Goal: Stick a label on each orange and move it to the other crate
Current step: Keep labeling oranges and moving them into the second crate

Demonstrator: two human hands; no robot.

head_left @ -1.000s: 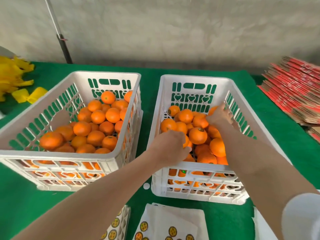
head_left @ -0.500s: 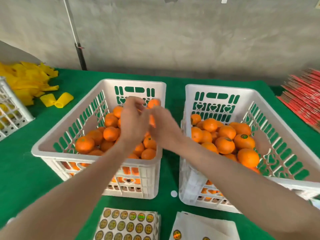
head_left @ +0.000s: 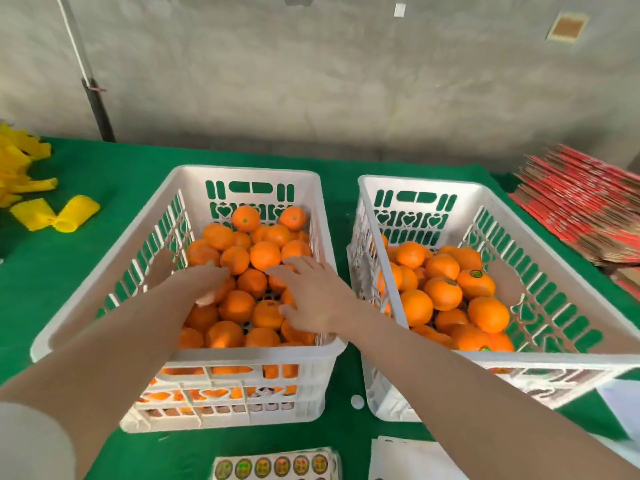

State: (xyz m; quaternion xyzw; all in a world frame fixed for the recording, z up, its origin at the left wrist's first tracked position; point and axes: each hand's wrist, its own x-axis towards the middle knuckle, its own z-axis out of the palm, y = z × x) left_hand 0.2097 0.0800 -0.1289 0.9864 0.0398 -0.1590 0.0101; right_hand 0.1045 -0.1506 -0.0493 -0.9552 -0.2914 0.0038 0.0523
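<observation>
Two white plastic crates stand side by side on a green cloth. The left crate (head_left: 242, 171) holds a heap of plain oranges (head_left: 265, 255). Oranges in the right crate (head_left: 415, 180) include some with round labels (head_left: 476, 284). Both my hands are inside the left crate. My left hand (head_left: 207, 280) lies on the oranges near the crate's left wall, fingers stretched forward and slightly blurred. My right hand (head_left: 313, 296) rests flat on the heap with its fingers spread, gripping nothing. A sheet of round labels (head_left: 273, 465) lies at the near edge.
White backing paper (head_left: 405, 459) lies beside the label sheet. Yellow foam sleeves (head_left: 55, 213) are piled at the far left. A stack of red flat cartons (head_left: 581, 209) sits at the right. A dark pole (head_left: 97, 105) stands against the grey wall behind.
Both hands left the right crate, met above the left crate half a second ago, and have now dropped onto the oranges in it. The view has shifted left.
</observation>
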